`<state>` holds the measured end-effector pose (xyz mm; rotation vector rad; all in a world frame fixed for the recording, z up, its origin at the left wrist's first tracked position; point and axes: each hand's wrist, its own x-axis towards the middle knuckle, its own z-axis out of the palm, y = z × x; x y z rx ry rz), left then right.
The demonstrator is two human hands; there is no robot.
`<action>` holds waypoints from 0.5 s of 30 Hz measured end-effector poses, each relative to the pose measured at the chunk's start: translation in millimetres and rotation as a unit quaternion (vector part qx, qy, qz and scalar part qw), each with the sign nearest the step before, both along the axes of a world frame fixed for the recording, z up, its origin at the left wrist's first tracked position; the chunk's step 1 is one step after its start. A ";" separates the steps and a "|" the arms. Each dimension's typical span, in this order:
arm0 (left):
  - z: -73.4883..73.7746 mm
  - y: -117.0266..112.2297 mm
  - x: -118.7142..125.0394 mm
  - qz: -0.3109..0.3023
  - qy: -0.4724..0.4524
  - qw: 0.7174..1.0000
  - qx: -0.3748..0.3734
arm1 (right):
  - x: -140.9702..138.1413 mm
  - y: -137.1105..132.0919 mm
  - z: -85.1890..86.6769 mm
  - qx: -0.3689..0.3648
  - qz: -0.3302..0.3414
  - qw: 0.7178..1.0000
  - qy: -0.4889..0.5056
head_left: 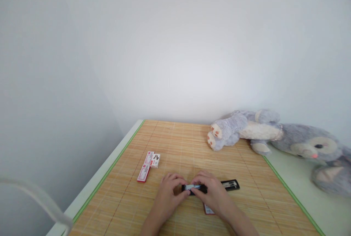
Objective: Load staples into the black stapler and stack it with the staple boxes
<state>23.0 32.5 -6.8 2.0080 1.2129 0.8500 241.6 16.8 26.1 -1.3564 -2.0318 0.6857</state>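
And here's the stapler (233, 187) — black and plastic-looking, with a silvery metal channel (229, 184) catching the light — on a bamboo mat (175, 144), all fine ribbed slats with a soft sheen. The small white box (155, 161) looks like smooth printed card, the plush toy (260, 131) shows fluffy fabric fur, and the wall (175, 46) reads smooth and matt.

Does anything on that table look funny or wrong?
The grey plush toy does, maybe: it lies on its side, feet over the tan slatted mat but head past the mat's green edge. A cuddly toy seems odd near the narrow black object being handled. I can't see anything spilled or broken.
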 end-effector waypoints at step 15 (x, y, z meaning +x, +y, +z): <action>-1.2 2.1 0.2 -0.003 0.000 1.000 -0.005 | 10.4 -10.8 7.5 0.021 -0.011 0.996 -0.089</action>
